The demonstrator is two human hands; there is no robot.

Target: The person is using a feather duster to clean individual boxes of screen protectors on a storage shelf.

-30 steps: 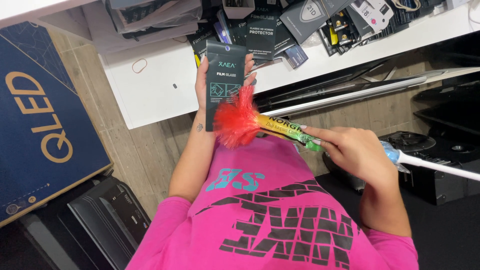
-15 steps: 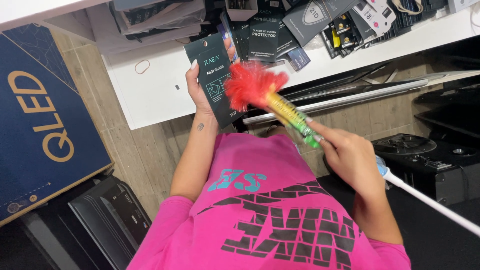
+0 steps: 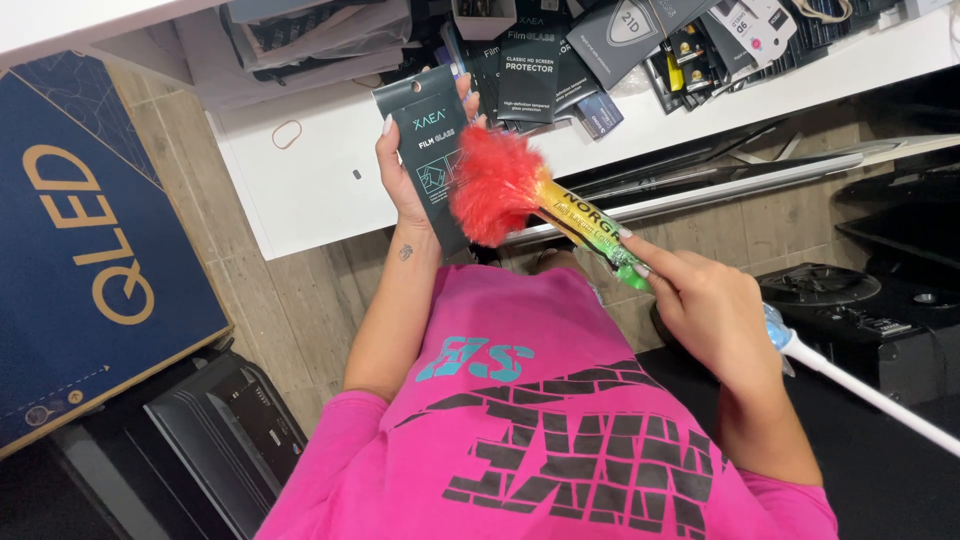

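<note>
1. A white surface (image 3: 300,190) is seen running across the top.
2. A heap of dark flat packets (image 3: 600,50) is piled on its far part.
3. A rubber band (image 3: 287,134) is laid on the bare near part.
4. A large blue box (image 3: 90,240) is set on the wooden floor (image 3: 290,300).

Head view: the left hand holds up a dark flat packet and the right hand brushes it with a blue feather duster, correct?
Not quite: the head view shows the feather duster is red, not blue. The rest stands: the left hand holds up the dark flat packet, and the right hand holds the duster against it.
</note>
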